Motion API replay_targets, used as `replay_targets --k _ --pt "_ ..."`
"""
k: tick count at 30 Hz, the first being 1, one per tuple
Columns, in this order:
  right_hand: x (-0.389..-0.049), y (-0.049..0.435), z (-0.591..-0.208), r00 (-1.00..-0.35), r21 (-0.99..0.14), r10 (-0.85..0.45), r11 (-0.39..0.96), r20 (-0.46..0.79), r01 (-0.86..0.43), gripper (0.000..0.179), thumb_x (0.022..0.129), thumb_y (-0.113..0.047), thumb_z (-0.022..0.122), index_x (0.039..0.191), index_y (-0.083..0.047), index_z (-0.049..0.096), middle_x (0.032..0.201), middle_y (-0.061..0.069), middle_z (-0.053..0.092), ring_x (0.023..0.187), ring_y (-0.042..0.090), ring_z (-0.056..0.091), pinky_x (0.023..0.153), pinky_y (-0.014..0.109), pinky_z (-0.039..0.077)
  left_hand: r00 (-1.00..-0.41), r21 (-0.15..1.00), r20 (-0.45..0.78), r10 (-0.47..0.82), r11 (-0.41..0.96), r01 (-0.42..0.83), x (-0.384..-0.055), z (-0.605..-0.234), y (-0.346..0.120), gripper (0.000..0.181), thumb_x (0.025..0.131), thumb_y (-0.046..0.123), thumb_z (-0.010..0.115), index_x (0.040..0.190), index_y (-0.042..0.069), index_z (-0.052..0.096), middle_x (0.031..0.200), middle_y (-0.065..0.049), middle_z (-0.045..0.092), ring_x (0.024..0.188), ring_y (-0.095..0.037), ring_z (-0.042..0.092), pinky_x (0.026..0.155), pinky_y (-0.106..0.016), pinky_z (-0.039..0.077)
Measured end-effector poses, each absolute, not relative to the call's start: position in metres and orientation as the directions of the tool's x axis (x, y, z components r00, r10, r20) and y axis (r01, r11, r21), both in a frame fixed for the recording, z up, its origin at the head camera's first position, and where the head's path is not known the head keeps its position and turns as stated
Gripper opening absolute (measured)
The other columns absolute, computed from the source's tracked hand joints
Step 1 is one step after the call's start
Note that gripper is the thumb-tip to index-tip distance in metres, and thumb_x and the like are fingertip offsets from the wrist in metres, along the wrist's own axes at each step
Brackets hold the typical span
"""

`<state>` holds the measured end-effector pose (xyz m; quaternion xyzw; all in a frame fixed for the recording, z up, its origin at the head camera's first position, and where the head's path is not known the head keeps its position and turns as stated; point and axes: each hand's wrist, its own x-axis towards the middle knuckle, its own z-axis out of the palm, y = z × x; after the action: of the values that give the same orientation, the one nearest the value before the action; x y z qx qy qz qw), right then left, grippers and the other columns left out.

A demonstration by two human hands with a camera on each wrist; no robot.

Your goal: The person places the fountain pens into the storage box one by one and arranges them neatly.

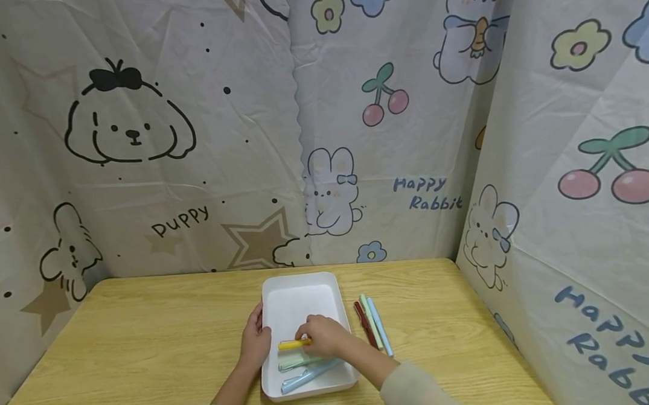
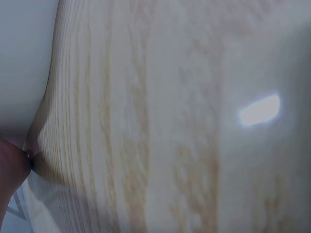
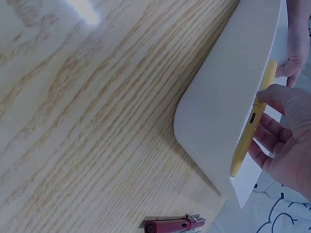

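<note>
A white tray (image 1: 301,294) sits on the table, its left side gripped by my left hand (image 1: 256,338) with the thumb at the rim. My right hand (image 1: 324,336) pinches a yellow pen (image 3: 252,121) between thumb and fingers over the tray. In the head view, light green pens (image 1: 292,362) and light blue pens (image 1: 305,378) lie in the tray's near part, partly hidden by my right hand. The left wrist view catches only a fingertip (image 2: 13,162) of the left hand beside the tray's wall.
Right of the tray on the wooden table (image 1: 162,336) lie a dark red pen (image 1: 365,324), a light green pen (image 1: 374,321) and a light blue pen (image 1: 381,330) side by side. Printed cloth curtains (image 1: 234,134) stand behind and at both sides.
</note>
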<state>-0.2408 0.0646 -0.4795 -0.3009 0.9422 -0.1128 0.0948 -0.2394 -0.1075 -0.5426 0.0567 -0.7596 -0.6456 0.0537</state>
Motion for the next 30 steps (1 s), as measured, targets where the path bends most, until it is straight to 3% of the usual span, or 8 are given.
replay_targets --k 30 --pt "-0.2417 0.068 -0.4863 -0.807 -0.26 -0.571 0.811 -0.152 -0.524 0.02 0.081 -0.023 0.07 0.101 -0.021 0.072 0.081 -0.009 0.059 0.071 0.002 0.05 0.064 0.017 0.045 -0.987 0.985 -0.007 -0.157 0.172 -0.035 -0.2394 -0.5426 -0.1069 0.06 0.088 -0.007 0.034 0.146 -0.001 0.022 0.149 -0.026 0.028 0.136 -0.04 0.031 0.111 -0.05 0.031"
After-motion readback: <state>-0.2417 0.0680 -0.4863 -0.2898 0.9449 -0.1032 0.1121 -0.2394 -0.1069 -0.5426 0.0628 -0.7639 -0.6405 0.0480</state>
